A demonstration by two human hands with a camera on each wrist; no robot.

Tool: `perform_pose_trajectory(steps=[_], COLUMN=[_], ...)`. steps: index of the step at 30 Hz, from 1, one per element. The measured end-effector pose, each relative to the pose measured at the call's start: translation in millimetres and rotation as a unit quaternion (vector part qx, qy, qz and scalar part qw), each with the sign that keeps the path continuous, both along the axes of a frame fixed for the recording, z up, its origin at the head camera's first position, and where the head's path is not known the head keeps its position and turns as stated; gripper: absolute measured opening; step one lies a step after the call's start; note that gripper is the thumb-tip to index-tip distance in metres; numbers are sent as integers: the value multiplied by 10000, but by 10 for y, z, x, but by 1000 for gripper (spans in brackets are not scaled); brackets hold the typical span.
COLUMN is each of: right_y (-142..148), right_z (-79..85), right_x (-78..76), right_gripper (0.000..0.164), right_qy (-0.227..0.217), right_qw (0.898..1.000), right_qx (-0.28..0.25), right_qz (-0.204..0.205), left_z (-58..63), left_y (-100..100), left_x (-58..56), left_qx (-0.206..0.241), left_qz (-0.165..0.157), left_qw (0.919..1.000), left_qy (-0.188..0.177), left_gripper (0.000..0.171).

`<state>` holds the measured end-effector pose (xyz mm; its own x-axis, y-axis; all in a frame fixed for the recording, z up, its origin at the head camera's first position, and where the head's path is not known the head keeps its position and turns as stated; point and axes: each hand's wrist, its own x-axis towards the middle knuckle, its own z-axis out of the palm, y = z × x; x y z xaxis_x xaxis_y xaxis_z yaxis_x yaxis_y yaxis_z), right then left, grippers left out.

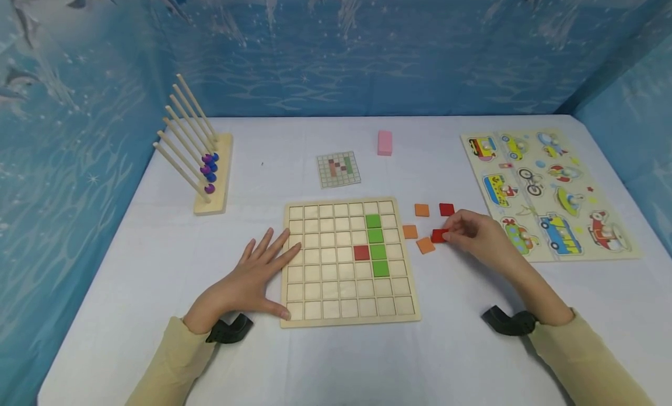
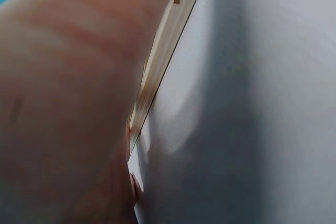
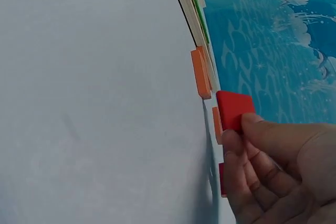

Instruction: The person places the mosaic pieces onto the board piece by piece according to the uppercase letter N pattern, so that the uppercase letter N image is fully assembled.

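My right hand (image 1: 482,241) pinches a red square tile (image 3: 233,109) between thumb and fingertips, to the right of a wooden grid board (image 1: 350,322). In the right wrist view the tile is tilted up from the white tabletop. My left hand (image 1: 251,282) lies with fingers spread at the board's left edge, fingertips and thumb over the rim. On the board, several green tiles (image 1: 377,252) form a column, with one red tile (image 1: 361,252) to their left. Beside the board are three orange tiles (image 1: 422,210) and another red tile (image 1: 447,209).
A small pattern card (image 1: 338,183) lies behind the board, near a pink block (image 1: 385,143). At the left back stands a wooden peg rack (image 1: 223,172) with blue and purple beads. A picture puzzle board (image 1: 546,202) with vehicles occupies the right. Blue curtains (image 1: 336,62) surround the table.
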<state>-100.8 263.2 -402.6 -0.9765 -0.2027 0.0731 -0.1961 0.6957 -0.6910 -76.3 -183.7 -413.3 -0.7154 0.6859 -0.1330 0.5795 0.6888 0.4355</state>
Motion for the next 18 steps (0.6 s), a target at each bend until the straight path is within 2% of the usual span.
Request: perform_pose_trajectory(steps=[5, 11, 15, 18], right_y=[-161, -595, -930, -1143], right_z=[114, 232, 230, 200], right_x=[-87, -233, -306, -341], right_gripper=[12, 12, 11, 9], right_qy=[-225, -770, -1080, -1177], right_qw=[9966, 9796, 9674, 9619], right_qx=[-787, -1831, -2200, -2251], right_qz=[41, 291, 635, 1009], left_z=[-1, 6, 7, 13], left_y=[0, -8, -5, 3], left_x=[-3, -1, 1, 3], left_qx=[-40, 23, 35, 48], left_qz=[24, -4, -4, 15], left_qw=[10000, 10000, 10000, 10000], left_qy=[4, 34, 22, -3], left_gripper=[121, 120, 120, 121])
